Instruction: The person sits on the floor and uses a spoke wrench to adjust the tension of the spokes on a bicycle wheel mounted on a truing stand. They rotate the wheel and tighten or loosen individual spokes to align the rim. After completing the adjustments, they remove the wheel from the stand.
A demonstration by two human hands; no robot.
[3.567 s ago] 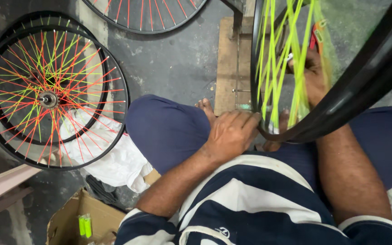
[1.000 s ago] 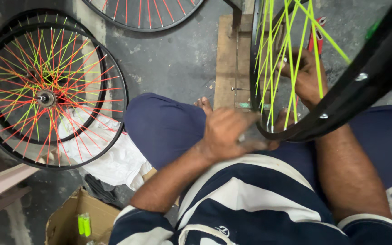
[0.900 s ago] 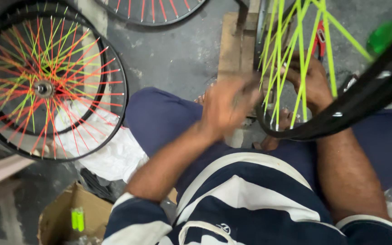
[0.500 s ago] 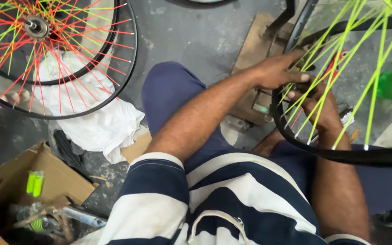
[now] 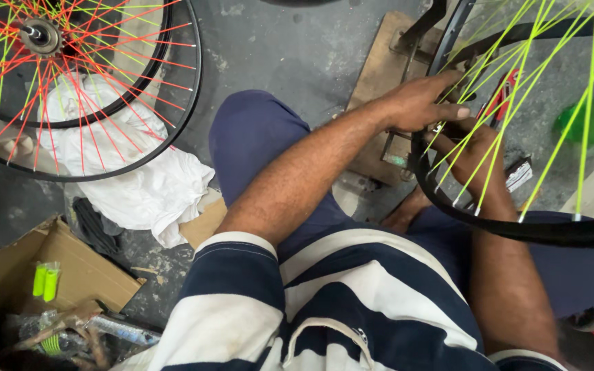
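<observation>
A black bicycle wheel rim with neon green spokes stands over my lap at the right. My left hand reaches across to the rim's inner edge and is closed on it, fingers stretched along it. My right hand is inside the wheel behind the spokes, curled close under my left hand. Its fingertips are hidden, so what it holds cannot be made out. A red-handled tool shows just beyond both hands.
A second wheel with red and green spokes lies at the upper left over a white cloth. A cardboard box with green parts and metal pieces sits at the lower left. A wooden block with a metal stand is on the grey floor ahead.
My left hand has risen from my lap to the rim's inner edge. The view has swung down and right, and the green-spoked wheel now sits lower across my legs.
</observation>
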